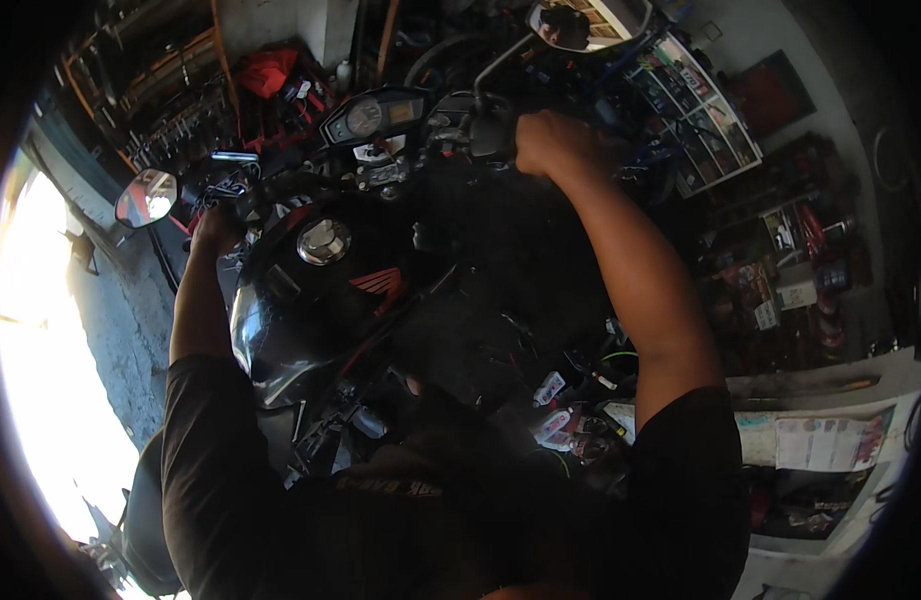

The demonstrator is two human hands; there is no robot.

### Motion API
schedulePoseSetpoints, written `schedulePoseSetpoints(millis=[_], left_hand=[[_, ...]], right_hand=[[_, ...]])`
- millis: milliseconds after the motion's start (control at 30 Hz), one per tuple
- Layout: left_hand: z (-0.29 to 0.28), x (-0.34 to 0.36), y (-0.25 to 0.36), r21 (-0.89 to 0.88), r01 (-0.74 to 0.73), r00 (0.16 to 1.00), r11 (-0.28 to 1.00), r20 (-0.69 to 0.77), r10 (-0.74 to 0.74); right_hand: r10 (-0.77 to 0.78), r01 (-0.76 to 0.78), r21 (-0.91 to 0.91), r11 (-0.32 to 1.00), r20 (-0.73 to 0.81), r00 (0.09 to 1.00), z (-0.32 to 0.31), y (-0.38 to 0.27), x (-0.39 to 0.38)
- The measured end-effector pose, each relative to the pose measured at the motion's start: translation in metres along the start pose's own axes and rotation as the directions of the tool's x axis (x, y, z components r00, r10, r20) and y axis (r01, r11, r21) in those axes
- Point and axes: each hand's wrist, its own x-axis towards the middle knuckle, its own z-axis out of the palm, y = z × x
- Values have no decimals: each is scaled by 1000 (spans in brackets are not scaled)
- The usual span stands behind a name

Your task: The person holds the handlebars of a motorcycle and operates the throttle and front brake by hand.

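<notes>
Right hand (553,143): my fingers clamp black motorcycle handlebar (493,133)
Left hand (218,230): left end (closure unclear)
Progress: held; remainder unclear

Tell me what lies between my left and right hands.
In the head view, the instrument cluster and, just below it in the picture, silver metal fittings lie between your left hand and right hand.

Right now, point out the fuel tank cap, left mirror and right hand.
Fuel tank cap (324,242), head view, middle of lid.
Left mirror (147,199), head view, mirror glass.
Right hand (559,142), head view, back of hand.
</notes>
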Motion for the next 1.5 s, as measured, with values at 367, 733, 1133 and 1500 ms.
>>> schedulePoseSetpoints(millis=[367, 733, 1133, 1500], left_hand=[[-13, -11, 9, -27, 67, 998, 997, -10, -67], [-12, -11, 12, -79, 69, 997, 994, -36, -72], [-17, -15, 22, 45, 98, 995, 994, -30, -97], [-16, -11, 17, 40, 88, 996, 995, -32, -87]], right_hand=[[-15, 15, 32, 999, -5, 1000, -2, 0, -4], [-12, 13, 42, 999, -33, 999, 4, 2, 0], [-38, 38, -11, 999, -84, 996, 11, 3, 2], [-102, 94, -46, 995, -253, 962, 24, 4, -3]])
